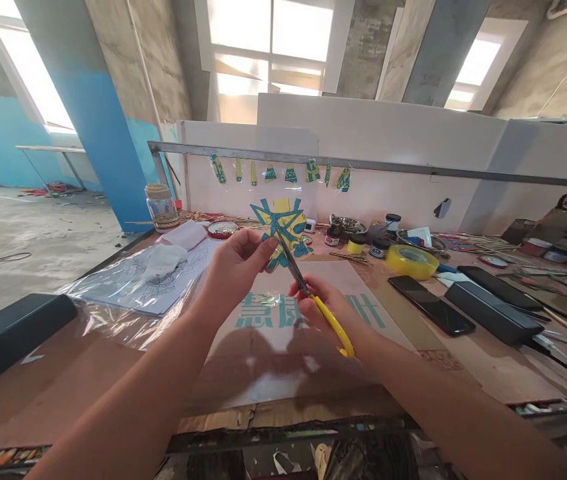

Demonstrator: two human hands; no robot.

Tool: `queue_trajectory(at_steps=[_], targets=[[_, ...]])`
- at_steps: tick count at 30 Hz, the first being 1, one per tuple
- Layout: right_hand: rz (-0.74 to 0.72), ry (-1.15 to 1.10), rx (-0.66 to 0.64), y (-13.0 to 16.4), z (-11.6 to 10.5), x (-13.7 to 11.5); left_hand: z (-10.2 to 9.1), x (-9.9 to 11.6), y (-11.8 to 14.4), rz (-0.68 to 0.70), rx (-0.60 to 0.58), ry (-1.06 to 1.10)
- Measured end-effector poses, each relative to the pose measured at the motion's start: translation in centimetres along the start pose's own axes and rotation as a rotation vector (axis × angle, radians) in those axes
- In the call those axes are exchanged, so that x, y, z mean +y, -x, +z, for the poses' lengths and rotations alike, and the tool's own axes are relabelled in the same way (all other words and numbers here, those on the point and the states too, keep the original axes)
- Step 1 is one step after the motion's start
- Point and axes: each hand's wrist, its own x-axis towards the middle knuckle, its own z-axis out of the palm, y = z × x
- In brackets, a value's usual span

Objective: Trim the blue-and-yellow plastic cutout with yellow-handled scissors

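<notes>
Pinching a blue-yellow cutout (290, 225) — left grip (240, 260); holding yellow-handled scissors (302, 280) — right grip (327, 301).

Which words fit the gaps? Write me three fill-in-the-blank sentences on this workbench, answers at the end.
1. The scissors in the right hand point ____ from the person's body.
2. The left hand holds a cutout coloured blue-green and ____.
3. Along the metal rail hang ____ small pieces.

Missing words: away; yellow; eight.

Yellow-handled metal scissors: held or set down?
Held. The right hand grips the yellow-handled metal scissors, blades pointing toward the flat blue-and-yellow cutout pinched in the left hand.
</notes>
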Motion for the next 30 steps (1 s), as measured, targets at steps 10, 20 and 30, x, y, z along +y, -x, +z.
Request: queue_trajectory(at_steps=[10, 20, 30], targets=[[0.02, -0.084, 0.021, 0.0, 0.3, -0.2, 0.0, -0.2, 0.0, 0.015, -0.048, -0.015], [0.05, -0.06, 0.032, -0.2, 0.0, -0.3, 0.2, 0.4, 0.1, -0.013, -0.004, -0.016], [-0.033, 0.057, -0.012, 0.3, -0.2, -1.1, -0.1, -0.1, -0.2, 0.007, -0.005, -0.03]])
